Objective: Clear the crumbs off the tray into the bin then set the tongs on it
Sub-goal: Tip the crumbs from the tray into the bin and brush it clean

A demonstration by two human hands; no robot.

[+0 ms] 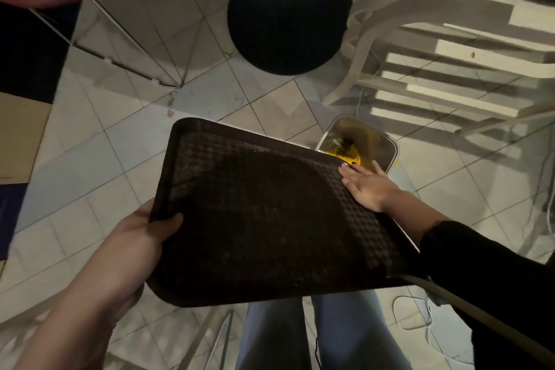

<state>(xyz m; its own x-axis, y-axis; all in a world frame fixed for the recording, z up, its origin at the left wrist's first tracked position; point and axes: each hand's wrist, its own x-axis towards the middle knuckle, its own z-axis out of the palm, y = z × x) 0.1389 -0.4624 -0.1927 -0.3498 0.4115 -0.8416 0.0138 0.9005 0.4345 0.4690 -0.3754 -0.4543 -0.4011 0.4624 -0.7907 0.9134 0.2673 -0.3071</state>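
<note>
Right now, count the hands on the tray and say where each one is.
2. The left hand grips the tray at its near-left edge. The right hand lies flat at the far-right corner, above the bin. Neither is hidden.

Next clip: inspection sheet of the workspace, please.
Surface: tiled floor; no worktop in view.
Job's things: tray held up, its far right corner toward the bin; a few specks on the tray; yellow crumbs in the bin; tongs not seen.
Clutter: cardboard box at left.
Grips: left hand grips the tray's left edge; right hand lies flat at its far right corner.
Cables: white cable loop on the floor at right.
Surroundings: black stool, white slatted chair.
</note>
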